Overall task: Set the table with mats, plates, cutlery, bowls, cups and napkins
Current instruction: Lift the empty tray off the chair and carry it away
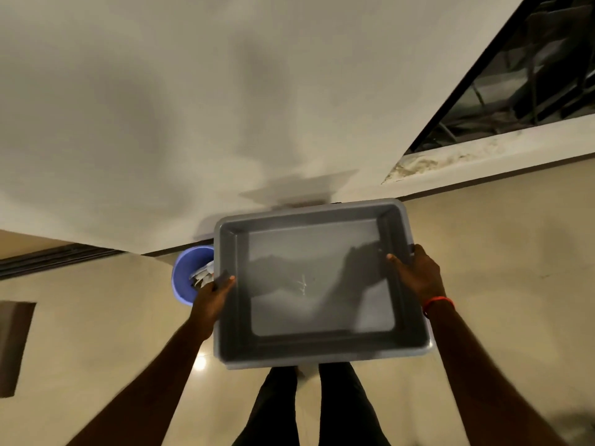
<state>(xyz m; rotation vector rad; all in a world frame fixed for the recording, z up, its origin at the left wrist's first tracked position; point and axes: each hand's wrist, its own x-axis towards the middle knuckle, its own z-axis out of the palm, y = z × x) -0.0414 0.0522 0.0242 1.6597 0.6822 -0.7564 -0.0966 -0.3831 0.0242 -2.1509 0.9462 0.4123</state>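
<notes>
Both arms reach forward and down, elbows out of view, and the two hands hold a grey plastic tub (pixel 322 358) by its short sides. The left hand (pixel 214 296) is clamped on the left rim, thumb hooked over the edge into the tub and the other fingers hidden beneath it. The right hand (pixel 415 273) grips the right rim the same way, thumb lying along the inner wall and fingers wrapped round the outside. A red band (pixel 438 302) sits on that wrist. The tub is held about level in front of the person's body, above the legs (pixel 277 407) in dark trousers and clear of the glossy beige floor (pixel 499 252). It is a deep rectangular tub with rounded corners, and its flat bottom is bare, with hand shadows and a few faint scratches on it. Just beside the left hand, partly hidden by the tub's left wall, is a blue container (pixel 185 272) with some white pieces (pixel 203 275) inside. They are too blurred to identify, and I cannot tell whether the left hand also touches the container. A pale wall (pixel 161 107) fills the upper part of the view.
</notes>
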